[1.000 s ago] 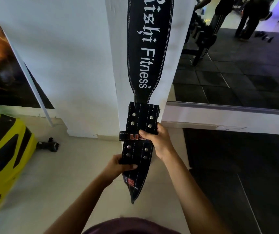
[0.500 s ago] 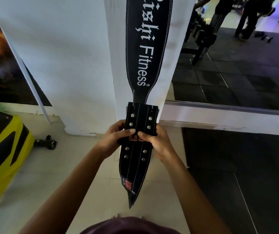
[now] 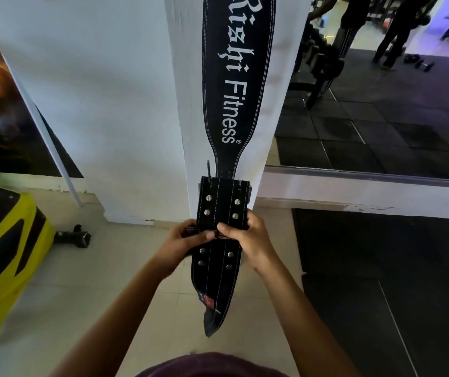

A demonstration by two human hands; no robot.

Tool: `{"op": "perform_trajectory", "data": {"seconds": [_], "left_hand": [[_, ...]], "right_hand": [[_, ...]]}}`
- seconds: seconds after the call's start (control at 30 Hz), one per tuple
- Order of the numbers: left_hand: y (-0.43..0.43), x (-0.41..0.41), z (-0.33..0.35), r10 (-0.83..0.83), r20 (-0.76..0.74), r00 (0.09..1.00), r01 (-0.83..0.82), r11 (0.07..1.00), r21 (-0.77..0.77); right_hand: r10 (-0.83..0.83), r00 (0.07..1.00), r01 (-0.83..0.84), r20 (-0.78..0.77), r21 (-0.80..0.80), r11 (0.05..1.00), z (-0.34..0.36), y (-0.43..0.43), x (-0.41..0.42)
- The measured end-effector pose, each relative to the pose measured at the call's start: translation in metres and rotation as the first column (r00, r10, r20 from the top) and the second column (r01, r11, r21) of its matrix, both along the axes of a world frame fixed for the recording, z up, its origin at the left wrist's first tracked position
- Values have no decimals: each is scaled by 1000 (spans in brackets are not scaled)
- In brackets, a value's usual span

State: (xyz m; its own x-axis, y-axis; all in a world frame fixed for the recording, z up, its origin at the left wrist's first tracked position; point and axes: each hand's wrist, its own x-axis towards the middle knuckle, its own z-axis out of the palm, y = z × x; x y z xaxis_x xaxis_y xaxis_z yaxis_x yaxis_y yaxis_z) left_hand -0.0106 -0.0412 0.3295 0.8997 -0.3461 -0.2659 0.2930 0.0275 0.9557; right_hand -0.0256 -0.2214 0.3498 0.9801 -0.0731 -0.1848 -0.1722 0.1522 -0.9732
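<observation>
Hanging against the white pillar [image 3: 179,104], the black leather belt [image 3: 234,77] looks thick, stiff and fairly heavy. The left hand [image 3: 182,244] and right hand [image 3: 249,239] each pinch its riveted strap section, probably the firmest hold.

A black belt [image 3: 234,77] hangs down a white pillar [image 3: 185,110] on tiled floor [image 3: 125,281]
</observation>
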Motion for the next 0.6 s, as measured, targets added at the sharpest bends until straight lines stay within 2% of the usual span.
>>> {"op": "perform_trajectory", "data": {"seconds": [0.1, 0.17, 0.3, 0.43, 0.6], "left_hand": [[-2, -30, -28, -81, -13, 997, 82, 990, 112], [-6, -40, -34, -61, -32, 998, 64, 992, 112], [-5, -26, -16, 5, 16, 1000, -6, 998, 55], [-5, -1, 14, 81, -12, 997, -81, 986, -148], [-9, 22, 46, 236, -7, 972, -235, 968, -84]], "right_hand": [[-7, 1000, 7, -4, 35, 999, 6, -5, 3], [11, 1000, -11, 4, 24, 1000, 7, -5, 4], [30, 999, -30, 17, -9, 1000, 9, -2, 2], [34, 999, -34, 7, -62, 998, 3, -1, -1], [148, 989, -149, -18, -158, 976, -7, 6, -10]]}}
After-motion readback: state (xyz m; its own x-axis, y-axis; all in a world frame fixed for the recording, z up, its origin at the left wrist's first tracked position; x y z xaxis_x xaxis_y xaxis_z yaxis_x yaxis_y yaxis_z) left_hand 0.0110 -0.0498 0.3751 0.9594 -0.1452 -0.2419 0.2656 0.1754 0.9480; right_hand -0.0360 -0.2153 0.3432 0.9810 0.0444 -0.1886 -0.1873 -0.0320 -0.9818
